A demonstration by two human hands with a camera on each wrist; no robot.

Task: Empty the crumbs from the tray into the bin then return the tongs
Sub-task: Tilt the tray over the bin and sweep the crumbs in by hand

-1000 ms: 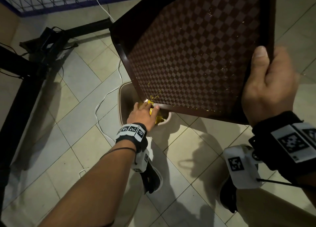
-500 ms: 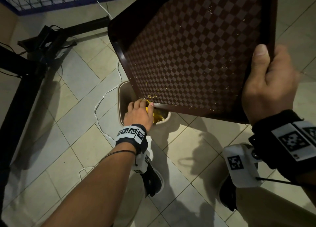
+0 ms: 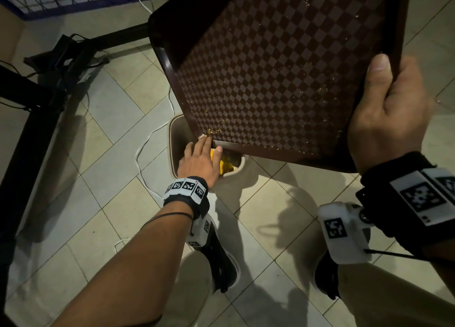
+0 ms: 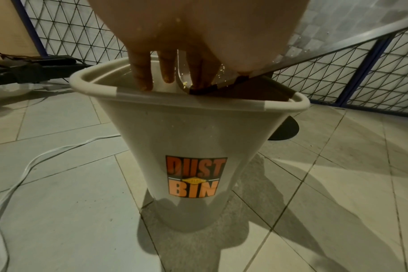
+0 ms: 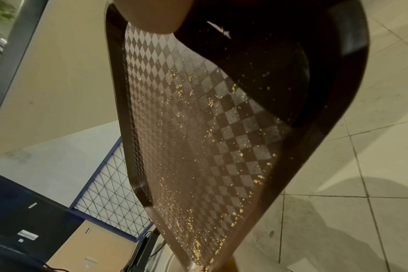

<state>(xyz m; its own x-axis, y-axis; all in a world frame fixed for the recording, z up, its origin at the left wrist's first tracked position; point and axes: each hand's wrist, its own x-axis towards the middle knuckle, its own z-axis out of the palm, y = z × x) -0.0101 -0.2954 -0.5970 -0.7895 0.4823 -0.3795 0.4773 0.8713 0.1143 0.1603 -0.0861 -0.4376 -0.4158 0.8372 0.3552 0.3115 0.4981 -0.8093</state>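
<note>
Tray tilted steep, checkered face toward you, low corner dipped just inside the rim of the beige dust bin so loose bits slide straight in. Your right hand grips the near right edge, thumb over the lip, fingers wrapped behind; that high hold sets the slope. Your left hand sits at the low corner over the bin mouth, fingers straight and fairly close together, holding nothing; fingertips touch the tray corner, likely brushing crumbs down. Yellow crumbs remain scattered across the face, thickest near the low corner, so emptying looks unfinished. Yellow scraps lie inside the bin. Tongs are not in view. White cable trails on the tile floor left of the bin.
</note>
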